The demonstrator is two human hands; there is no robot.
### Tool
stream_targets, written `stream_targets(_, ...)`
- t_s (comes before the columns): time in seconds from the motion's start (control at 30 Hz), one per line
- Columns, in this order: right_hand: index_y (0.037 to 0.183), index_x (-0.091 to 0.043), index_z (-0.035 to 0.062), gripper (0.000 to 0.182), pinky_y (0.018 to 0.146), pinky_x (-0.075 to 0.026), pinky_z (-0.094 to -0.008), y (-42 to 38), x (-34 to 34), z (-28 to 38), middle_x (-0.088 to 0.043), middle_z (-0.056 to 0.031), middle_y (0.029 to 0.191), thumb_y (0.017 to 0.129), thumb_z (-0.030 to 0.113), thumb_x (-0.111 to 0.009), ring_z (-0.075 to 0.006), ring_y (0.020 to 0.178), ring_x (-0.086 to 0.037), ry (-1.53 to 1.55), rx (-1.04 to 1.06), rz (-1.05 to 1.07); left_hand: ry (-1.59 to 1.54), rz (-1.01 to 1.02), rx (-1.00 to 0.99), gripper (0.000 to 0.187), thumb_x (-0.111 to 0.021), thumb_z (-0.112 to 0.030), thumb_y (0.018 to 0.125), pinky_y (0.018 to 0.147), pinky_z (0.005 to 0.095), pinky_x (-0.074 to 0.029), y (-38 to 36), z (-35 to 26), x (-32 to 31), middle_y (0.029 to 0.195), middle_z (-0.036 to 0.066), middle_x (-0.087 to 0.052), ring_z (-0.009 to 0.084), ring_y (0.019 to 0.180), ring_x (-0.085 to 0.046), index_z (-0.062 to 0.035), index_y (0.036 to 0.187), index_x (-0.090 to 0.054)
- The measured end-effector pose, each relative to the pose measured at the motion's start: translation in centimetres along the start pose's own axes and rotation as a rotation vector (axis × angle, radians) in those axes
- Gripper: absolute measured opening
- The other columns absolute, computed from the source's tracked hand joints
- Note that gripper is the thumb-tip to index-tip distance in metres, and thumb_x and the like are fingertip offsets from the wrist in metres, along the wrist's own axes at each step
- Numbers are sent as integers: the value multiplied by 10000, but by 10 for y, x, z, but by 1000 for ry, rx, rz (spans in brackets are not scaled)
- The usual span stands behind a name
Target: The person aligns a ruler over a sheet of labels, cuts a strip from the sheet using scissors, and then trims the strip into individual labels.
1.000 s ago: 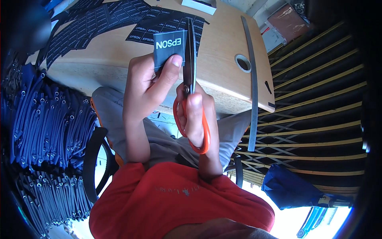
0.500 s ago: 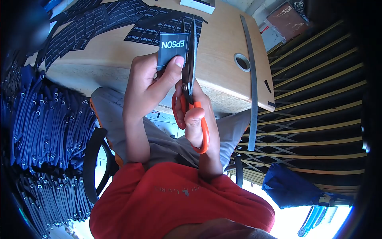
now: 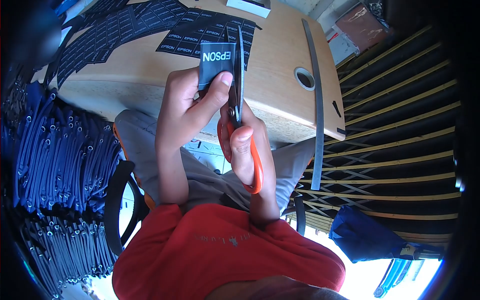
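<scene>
Between the thumb and fingers of my left hand (image 3: 192, 102) is a small dark label (image 3: 216, 59) printed EPSON, upside down from this view. My right hand (image 3: 247, 155) grips scissors (image 3: 237, 100) by their orange handles, thumb through one loop. The blades point away from me and run along the label's right edge, slightly parted at the tips. Behind the label, printed EPSON sheets (image 3: 182, 39) lie on the wooden table (image 3: 272, 65).
A long metal strip (image 3: 313, 80) lies along the table's right side, past a round hole (image 3: 304, 78). A white box (image 3: 249, 7) stands at the far edge. Bundles of blue lanyards (image 3: 65, 150) hang at left. A folding slatted gate (image 3: 400, 130) stands at right.
The scissor blades have drawn closer together, and my right thumb and the handles have moved in slightly. The label and my left hand have barely shifted.
</scene>
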State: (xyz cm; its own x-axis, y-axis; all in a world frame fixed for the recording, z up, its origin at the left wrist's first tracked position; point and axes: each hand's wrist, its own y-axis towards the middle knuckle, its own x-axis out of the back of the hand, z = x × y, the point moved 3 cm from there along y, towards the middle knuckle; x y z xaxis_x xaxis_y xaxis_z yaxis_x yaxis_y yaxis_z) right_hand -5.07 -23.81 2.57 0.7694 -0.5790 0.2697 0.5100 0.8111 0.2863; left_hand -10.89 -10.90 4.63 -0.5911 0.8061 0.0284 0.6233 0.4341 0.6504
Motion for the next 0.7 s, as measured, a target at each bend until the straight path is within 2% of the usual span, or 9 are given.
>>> stream_targets(0.57, 866, -469, -12, 842, 530, -412, -354, 2, -2, 3, -458, -112, 598, 802, 827, -439, -257, 518, -504, -5, 39, -3, -42, -45, 16, 216, -590, -132, 961, 470, 225, -306, -1, 1, 2, 592, -39, -497, 21, 534, -397, -8, 785, -601)
stream_targets(0.7, 881, -470, -4, 881, 505, -395, -334, 3, -1, 3, -439, -87, 581, 752, 868, -451, -213, 502, -487, 29, 6, 23, -55, -67, 12, 221, -588, -133, 962, 473, 226, -305, -1, 3, 4, 592, -40, -493, 21, 537, -393, -9, 779, -599)
